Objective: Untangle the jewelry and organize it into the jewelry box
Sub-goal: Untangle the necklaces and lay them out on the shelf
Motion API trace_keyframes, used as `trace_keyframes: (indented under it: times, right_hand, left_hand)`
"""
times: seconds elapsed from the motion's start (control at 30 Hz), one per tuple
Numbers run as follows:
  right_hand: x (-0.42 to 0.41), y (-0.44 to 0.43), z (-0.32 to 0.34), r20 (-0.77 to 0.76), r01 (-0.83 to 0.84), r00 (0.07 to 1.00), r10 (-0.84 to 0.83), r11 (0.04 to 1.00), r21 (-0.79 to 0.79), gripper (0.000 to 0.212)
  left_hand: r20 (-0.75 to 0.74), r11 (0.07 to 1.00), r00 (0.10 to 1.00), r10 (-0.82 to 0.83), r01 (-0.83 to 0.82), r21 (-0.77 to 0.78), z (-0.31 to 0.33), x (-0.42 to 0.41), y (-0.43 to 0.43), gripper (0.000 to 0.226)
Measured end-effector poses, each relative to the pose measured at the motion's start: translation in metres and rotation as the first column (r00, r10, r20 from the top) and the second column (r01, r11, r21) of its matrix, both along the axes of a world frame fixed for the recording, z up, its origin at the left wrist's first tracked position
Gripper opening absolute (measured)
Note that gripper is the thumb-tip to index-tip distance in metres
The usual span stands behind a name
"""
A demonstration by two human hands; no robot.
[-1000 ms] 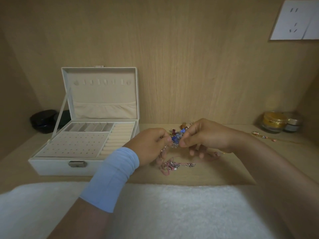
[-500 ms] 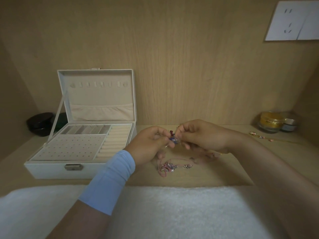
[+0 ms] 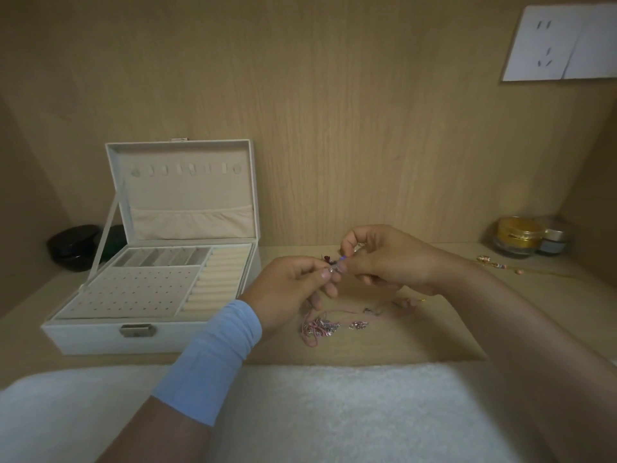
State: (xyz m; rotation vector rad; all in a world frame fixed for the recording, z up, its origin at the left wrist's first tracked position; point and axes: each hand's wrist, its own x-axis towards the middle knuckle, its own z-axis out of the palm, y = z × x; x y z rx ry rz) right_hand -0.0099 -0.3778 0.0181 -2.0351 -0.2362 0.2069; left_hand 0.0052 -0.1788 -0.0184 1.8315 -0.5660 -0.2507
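- The small jewelry piece of blue and dark red beads (image 3: 335,262) is mostly covered by fingertips. Only a few beads and a silvery bit show, so its full shape cannot be made out.
- The tangle of pink cord and silver charms (image 3: 320,327) lies on the light wooden tabletop (image 3: 417,342) below the hands. It is too fine to tell which strand belongs to which item. A thin strand trails right from it toward blurred bits under the right wrist.
- A dark green object (image 3: 115,237) is half hidden behind the box's strap, beside a black round container (image 3: 71,247).
- The white wall socket plate (image 3: 561,41) is cut off at the right edge, and the white fluffy towel (image 3: 334,412) runs off the bottom edge.
- A thin chain with coloured beads (image 3: 494,262) lies far right, near a gold-lidded glass jar (image 3: 517,235) and a smaller pale-lidded jar (image 3: 554,242). The chain's far end fades out.
- The left hand (image 3: 293,289), with a light blue cuff (image 3: 213,359) on its wrist, pinches the beaded piece between thumb and forefinger. Its other fingers are curled beneath.
- The right hand (image 3: 390,259) pinches the piece's other side with its forefinger arched high and the remaining fingers curled in. The two hands' fingertips nearly meet.
- The white open jewelry box (image 3: 100,339) stands just left of the hands with its lid upright. It shows ring rolls, a pierced panel and rear compartments.
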Motion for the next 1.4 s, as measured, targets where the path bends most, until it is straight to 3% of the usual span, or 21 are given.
trace_keyframes:
  times: [0.1, 0.27, 0.43, 0.7, 0.87, 1.07, 1.2, 1.3, 1.4]
  right_hand:
    - [0.0, -0.003, 0.0, 0.041, -0.027, 0.999, 0.027, 1.0, -0.008, 0.015]
    - [-0.002, -0.003, 0.005, 0.163, -0.026, 0.985, 0.06, 0.979, -0.204, 0.013]
    - [0.003, 0.0, -0.002, 0.218, 0.015, 0.976, 0.021, 0.987, -0.16, 0.013]
    - [0.003, 0.001, -0.003, 0.181, -0.097, 0.979, 0.097, 0.995, -0.005, 0.008]
    - [0.004, -0.002, -0.004, 0.107, -0.09, 0.991, 0.084, 0.995, 0.052, 0.01]
    - [0.0, -0.001, -0.001, -0.018, -0.113, 0.993, 0.117, 0.984, 0.134, 0.014]
    - [-0.002, 0.001, -0.001, -0.037, -0.077, 0.996, 0.08, 0.995, 0.071, 0.015]
    - [0.0, 0.0, -0.001, -0.031, -0.018, 0.999, 0.019, 1.0, 0.009, 0.012]
    - [0.001, 0.001, -0.001, -0.014, -0.003, 1.0, 0.002, 1.0, -0.017, 0.013]
  left_hand:
    - [-0.011, 1.0, 1.0, -0.006, 0.006, -0.013, -0.002, 0.0, -0.002, 0.024]
    - [-0.043, 0.999, 0.999, 0.01, -0.012, -0.044, 0.0, 0.0, -0.004, 0.027]
    - [-0.05, 0.999, 0.998, 0.023, -0.026, -0.048, 0.002, -0.001, 0.0, 0.032]
    - [-0.055, 0.999, 0.998, -0.016, 0.014, -0.039, 0.01, -0.003, 0.005, 0.032]
    - [-0.131, 0.997, 0.989, -0.072, 0.07, -0.02, 0.013, -0.005, 0.01, 0.014]
    - [-0.184, 0.999, 0.983, 0.0, -0.01, -0.053, 0.018, -0.008, 0.008, 0.007]
    - [-0.132, 0.991, 0.983, 0.129, -0.132, -0.015, 0.015, -0.006, 0.007, 0.008]
    - [-0.001, 0.972, 0.973, 0.23, -0.23, 0.043, 0.015, -0.005, 0.006, 0.007]
    - [0.024, 0.972, 0.974, 0.226, -0.227, 0.052, 0.017, -0.008, 0.006, 0.009]
